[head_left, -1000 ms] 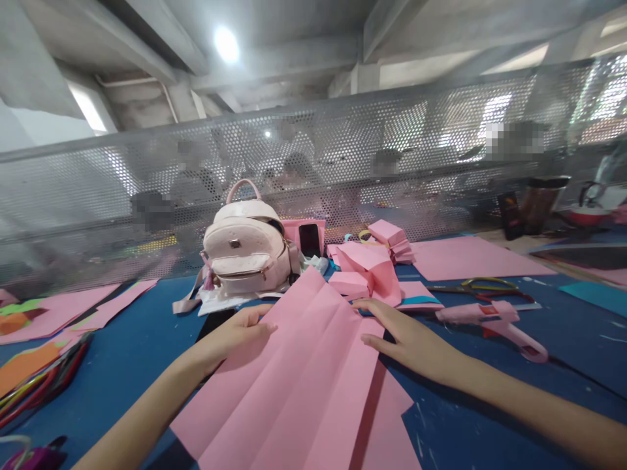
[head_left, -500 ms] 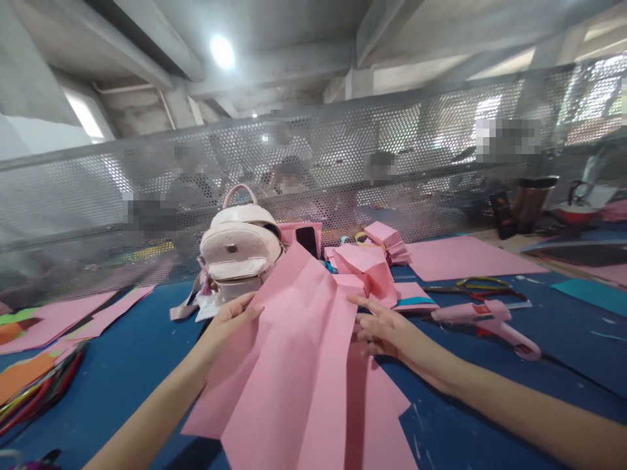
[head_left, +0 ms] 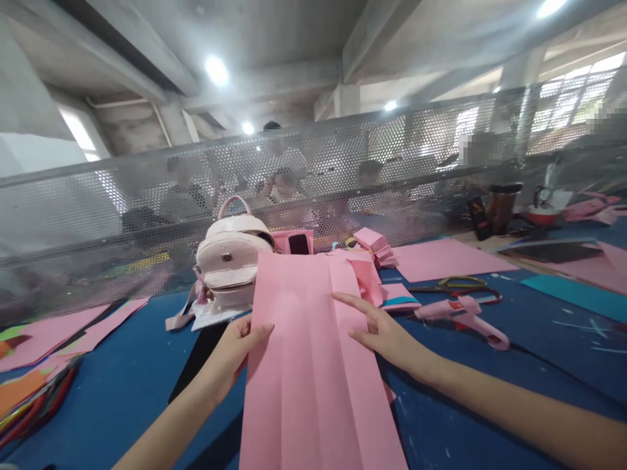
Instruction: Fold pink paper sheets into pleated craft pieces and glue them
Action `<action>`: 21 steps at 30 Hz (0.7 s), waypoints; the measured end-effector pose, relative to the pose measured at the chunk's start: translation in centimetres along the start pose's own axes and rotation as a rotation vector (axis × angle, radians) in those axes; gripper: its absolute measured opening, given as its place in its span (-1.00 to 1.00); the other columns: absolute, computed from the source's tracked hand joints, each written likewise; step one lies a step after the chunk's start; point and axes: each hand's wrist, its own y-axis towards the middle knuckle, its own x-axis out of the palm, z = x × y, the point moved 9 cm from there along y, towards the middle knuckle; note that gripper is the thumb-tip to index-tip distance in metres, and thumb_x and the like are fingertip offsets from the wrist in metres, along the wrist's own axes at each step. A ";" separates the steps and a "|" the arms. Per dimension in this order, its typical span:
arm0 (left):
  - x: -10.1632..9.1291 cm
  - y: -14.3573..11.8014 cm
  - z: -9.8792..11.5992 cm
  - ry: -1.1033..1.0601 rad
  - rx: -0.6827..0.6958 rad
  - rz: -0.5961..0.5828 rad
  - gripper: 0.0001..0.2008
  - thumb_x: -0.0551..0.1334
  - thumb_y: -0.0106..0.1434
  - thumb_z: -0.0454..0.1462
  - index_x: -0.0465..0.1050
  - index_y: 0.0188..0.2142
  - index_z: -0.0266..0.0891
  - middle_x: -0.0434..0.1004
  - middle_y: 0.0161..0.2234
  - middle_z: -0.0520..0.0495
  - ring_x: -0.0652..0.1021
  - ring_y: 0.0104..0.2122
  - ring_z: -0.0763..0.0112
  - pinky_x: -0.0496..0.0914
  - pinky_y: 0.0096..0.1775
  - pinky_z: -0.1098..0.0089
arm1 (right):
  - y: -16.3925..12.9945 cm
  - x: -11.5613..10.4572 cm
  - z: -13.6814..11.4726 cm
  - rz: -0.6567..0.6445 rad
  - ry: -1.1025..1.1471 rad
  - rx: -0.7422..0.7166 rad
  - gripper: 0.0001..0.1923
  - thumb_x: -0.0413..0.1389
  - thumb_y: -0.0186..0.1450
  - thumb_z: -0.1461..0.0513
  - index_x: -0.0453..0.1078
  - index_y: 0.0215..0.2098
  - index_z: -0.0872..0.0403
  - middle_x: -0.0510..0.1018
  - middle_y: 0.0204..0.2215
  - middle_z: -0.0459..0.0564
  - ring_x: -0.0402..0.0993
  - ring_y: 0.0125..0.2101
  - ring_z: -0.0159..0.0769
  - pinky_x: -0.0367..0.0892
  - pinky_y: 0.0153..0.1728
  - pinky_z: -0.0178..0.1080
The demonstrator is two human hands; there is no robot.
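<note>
A large pink paper sheet (head_left: 308, 352) with lengthwise creases is held up in front of me over the blue table (head_left: 122, 365). My left hand (head_left: 235, 349) grips its left edge, thumb on top. Against the sheet's right edge rests my right hand (head_left: 379, 329), fingers stretched out flat and apart. More pink paper lies under the sheet's lower right corner.
A pale pink backpack (head_left: 230, 261) stands behind the sheet, with folded pink paper pieces (head_left: 375, 245) beside it. A pink glue gun (head_left: 465, 313), scissors (head_left: 458, 284) and a flat pink sheet (head_left: 445, 258) lie to the right. Coloured paper (head_left: 29, 365) lies left. A perforated metal screen (head_left: 147, 202) backs the table.
The creased sheet was lying slanted on the table; both hands have lifted and turned it so it now hangs straight with its creases running away from me.
</note>
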 end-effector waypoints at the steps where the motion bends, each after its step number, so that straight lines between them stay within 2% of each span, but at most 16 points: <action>1: -0.2 0.0 -0.4 -0.007 -0.011 -0.006 -0.56 0.42 0.08 -0.09 0.54 -0.10 -0.28 0.66 -0.23 -0.19 0.64 -0.29 0.14 0.47 -0.25 0.33 | -0.1 -0.1 0.2 0.015 0.007 0.014 -0.42 0.12 0.28 0.14 0.22 0.25 0.00 0.29 0.25 0.08 0.18 0.23 0.01 0.08 0.22 0.15; 3: -0.6 -0.2 -1.1 -0.010 -0.037 0.004 -0.55 0.45 0.04 -0.09 0.55 -0.14 -0.30 0.66 -0.27 -0.19 0.64 -0.32 0.16 0.47 -0.28 0.35 | -0.4 0.0 1.1 0.020 0.046 0.083 -0.35 0.14 0.26 0.14 0.14 0.30 -0.01 0.43 0.13 0.09 0.40 0.04 -0.01 0.33 0.05 0.05; 5: -1.0 -0.6 -1.9 0.017 -0.061 0.022 -0.54 0.46 0.01 -0.08 0.56 -0.15 -0.31 0.66 -0.31 -0.19 0.64 -0.35 0.17 0.47 -0.32 0.36 | -1.0 0.6 2.2 -0.006 0.137 0.172 -0.24 0.14 0.26 0.14 -0.02 0.37 -0.02 0.57 -0.13 0.05 0.50 -0.30 -0.17 0.46 -0.29 -0.14; 7: -1.1 -0.9 -2.6 0.045 -0.062 0.014 -0.54 0.46 0.02 -0.08 0.56 -0.15 -0.32 0.66 -0.32 -0.18 0.63 -0.37 0.18 0.46 -0.34 0.36 | -1.6 1.4 3.2 -0.036 0.247 0.237 -0.13 0.15 0.27 0.12 -0.20 0.41 -0.01 0.57 -0.36 -0.06 0.39 -0.53 -0.33 0.36 -0.51 -0.28; 9: -0.9 -0.7 -3.3 0.054 -0.046 -0.008 -0.54 0.44 0.04 -0.06 0.57 -0.15 -0.33 0.65 -0.33 -0.19 0.62 -0.39 0.19 0.45 -0.35 0.36 | -2.1 1.8 4.1 -0.033 0.313 0.278 -0.07 0.16 0.27 0.09 -0.29 0.41 0.02 0.51 -0.49 -0.14 0.31 -0.60 -0.37 0.28 -0.57 -0.32; 12: -1.0 0.3 -4.8 0.030 -0.018 -0.019 -0.54 0.43 0.04 -0.04 0.58 -0.20 -0.36 0.65 -0.35 -0.19 0.60 -0.41 0.22 0.45 -0.32 0.35 | -2.6 1.8 5.5 0.011 0.344 0.337 -0.02 0.17 0.24 0.05 -0.32 0.41 0.07 0.45 -0.59 -0.21 0.33 -0.62 -0.35 0.28 -0.57 -0.32; 15: -1.2 1.5 -6.3 -0.001 0.006 -0.025 -0.56 0.42 0.07 -0.04 0.59 -0.21 -0.35 0.65 -0.35 -0.18 0.60 -0.40 0.23 0.45 -0.27 0.32 | -2.7 1.9 6.3 0.024 0.418 0.370 -0.06 0.18 0.22 0.03 -0.21 0.39 0.09 0.56 -0.51 -0.14 0.51 -0.49 -0.22 0.41 -0.44 -0.22; 18: -1.3 2.1 -7.3 -0.027 0.017 -0.046 -0.61 0.40 0.12 -0.07 0.59 -0.17 -0.33 0.65 -0.33 -0.17 0.60 -0.40 0.23 0.45 -0.25 0.31 | -2.6 2.7 6.3 -0.048 0.501 0.382 -0.25 0.17 0.23 0.00 0.11 0.28 0.10 0.64 -0.27 0.03 0.59 -0.28 -0.09 0.47 -0.21 -0.08; 21: -1.4 2.2 -7.6 -0.053 0.014 -0.071 -0.63 0.37 0.17 -0.09 0.58 -0.14 -0.31 0.65 -0.30 -0.16 0.60 -0.34 0.20 0.44 -0.20 0.28 | -2.4 2.8 6.5 -0.083 0.489 0.391 -0.45 0.19 0.21 -0.03 0.39 0.06 0.13 0.62 -0.12 0.14 0.57 -0.13 -0.01 0.43 -0.05 -0.02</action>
